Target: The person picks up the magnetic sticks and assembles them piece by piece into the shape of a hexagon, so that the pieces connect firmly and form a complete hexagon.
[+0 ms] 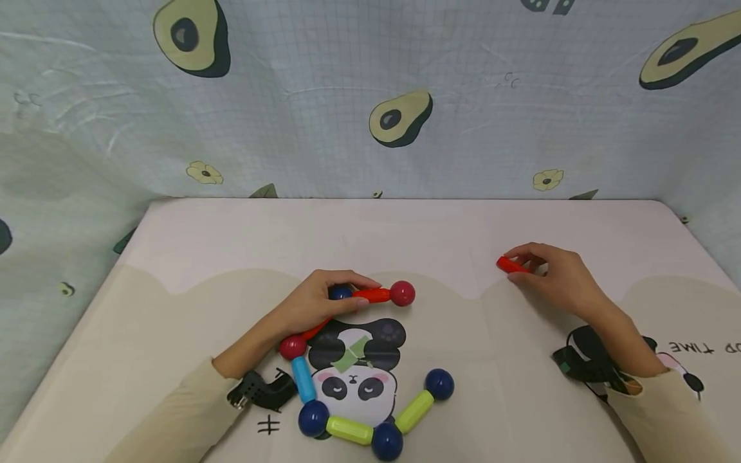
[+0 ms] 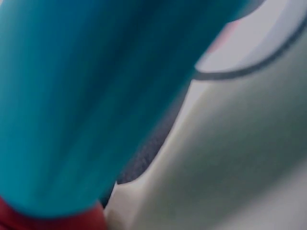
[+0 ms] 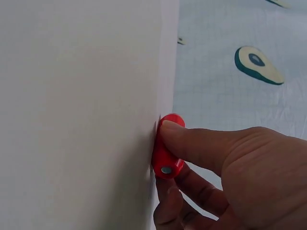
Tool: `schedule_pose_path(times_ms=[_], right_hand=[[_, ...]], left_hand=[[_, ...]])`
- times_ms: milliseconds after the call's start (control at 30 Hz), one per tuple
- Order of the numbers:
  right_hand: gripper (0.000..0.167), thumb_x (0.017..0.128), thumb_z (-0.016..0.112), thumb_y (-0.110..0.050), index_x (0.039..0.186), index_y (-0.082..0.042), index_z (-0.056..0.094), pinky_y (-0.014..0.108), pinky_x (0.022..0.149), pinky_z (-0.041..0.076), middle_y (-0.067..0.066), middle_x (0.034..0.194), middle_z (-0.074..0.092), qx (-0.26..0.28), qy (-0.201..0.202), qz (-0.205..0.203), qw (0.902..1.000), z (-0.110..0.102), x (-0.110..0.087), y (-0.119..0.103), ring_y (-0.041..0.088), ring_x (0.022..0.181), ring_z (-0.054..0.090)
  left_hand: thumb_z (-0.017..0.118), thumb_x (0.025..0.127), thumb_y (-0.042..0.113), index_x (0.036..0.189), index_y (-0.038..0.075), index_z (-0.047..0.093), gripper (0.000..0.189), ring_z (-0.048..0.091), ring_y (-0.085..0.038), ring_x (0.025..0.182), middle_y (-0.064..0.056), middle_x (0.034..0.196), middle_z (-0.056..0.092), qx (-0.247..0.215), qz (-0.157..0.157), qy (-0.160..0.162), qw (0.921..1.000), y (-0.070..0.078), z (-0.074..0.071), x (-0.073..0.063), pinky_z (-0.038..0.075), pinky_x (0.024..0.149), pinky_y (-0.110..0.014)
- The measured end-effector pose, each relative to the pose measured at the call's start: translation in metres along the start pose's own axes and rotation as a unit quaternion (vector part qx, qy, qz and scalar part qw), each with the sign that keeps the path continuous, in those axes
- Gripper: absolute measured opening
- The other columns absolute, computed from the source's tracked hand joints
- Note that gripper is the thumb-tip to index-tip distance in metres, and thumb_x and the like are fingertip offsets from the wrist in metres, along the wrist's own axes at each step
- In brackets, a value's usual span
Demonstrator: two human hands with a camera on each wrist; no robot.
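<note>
A chain of magnetic rods and balls lies in an open loop on the table in the head view. At its far end, my left hand (image 1: 312,299) pinches a red rod (image 1: 373,295) between a red ball (image 1: 402,293) and a blue ball (image 1: 340,292) partly hidden by the fingers. The chain continues through another red ball (image 1: 292,346), a light blue rod (image 1: 303,379) and yellow-green rods (image 1: 350,429) to a dark blue ball (image 1: 439,384). Off to the right, my right hand (image 1: 558,276) holds a separate red magnetic rod (image 3: 165,148), a metal dot on its end, between thumb and fingers.
A printed panda (image 1: 354,395) on the table cover (image 1: 492,354) lies inside the loop. Behind the table hangs a curtain (image 1: 324,141) with avocado prints. In the left wrist view, the light blue rod (image 2: 86,105) fills much of the picture.
</note>
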State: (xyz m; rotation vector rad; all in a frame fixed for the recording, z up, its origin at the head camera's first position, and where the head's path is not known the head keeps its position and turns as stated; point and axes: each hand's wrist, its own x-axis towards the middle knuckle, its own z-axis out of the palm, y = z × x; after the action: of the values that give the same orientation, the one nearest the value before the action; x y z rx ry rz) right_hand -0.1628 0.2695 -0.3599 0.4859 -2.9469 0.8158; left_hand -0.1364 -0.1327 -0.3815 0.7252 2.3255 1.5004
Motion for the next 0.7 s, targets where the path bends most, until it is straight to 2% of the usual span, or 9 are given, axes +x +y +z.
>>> schedule_pose_path(times_ms=[133, 233, 400, 700], right_hand=[[0.033, 0.084, 0.074, -0.011, 0.116, -0.006, 0.064, 0.031, 0.067, 0.049, 0.012, 0.097, 0.066, 0.008, 0.001, -0.004, 1.0000, 0.001, 0.000, -0.002, 0.027, 0.085, 0.060], [0.033, 0.085, 0.072, -0.010, 0.117, -0.009, 0.064, 0.024, 0.066, 0.049, 0.009, 0.097, 0.066, 0.014, 0.012, -0.007, 0.9998, 0.001, 0.001, -0.007, 0.025, 0.084, 0.062], [0.034, 0.087, 0.070, -0.012, 0.120, -0.013, 0.063, 0.015, 0.068, 0.048, 0.005, 0.097, 0.066, 0.063, 0.017, -0.018, 0.9977, 0.004, 0.001, -0.025, 0.019, 0.084, 0.061], [0.036, 0.086, 0.071, -0.009, 0.120, -0.015, 0.061, 0.023, 0.067, 0.052, -0.002, 0.095, 0.065, 0.110, -0.009, -0.066, 0.9917, 0.021, -0.005, -0.062, 0.011, 0.082, 0.061]], left_hand=[[0.069, 0.089, 0.023, 0.118, 0.022, 0.068, 0.030, 0.056, -0.019, 0.089, 0.005, 0.104, 0.066, -0.003, -0.001, 0.000, 1.0000, 0.000, 0.000, 0.000, 0.047, 0.074, -0.034], [0.069, 0.089, 0.022, 0.118, 0.022, 0.068, 0.029, 0.056, -0.019, 0.090, 0.005, 0.104, 0.066, -0.004, 0.000, 0.000, 1.0000, 0.000, 0.000, 0.001, 0.047, 0.074, -0.034], [0.069, 0.089, 0.022, 0.118, 0.022, 0.068, 0.030, 0.056, -0.019, 0.089, 0.004, 0.103, 0.065, -0.006, 0.003, 0.000, 1.0000, 0.001, -0.001, 0.000, 0.047, 0.073, -0.032], [0.068, 0.090, 0.022, 0.119, 0.021, 0.068, 0.030, 0.055, -0.020, 0.089, 0.004, 0.103, 0.065, -0.009, 0.008, -0.003, 0.9999, 0.002, -0.001, 0.001, 0.046, 0.074, -0.032]])
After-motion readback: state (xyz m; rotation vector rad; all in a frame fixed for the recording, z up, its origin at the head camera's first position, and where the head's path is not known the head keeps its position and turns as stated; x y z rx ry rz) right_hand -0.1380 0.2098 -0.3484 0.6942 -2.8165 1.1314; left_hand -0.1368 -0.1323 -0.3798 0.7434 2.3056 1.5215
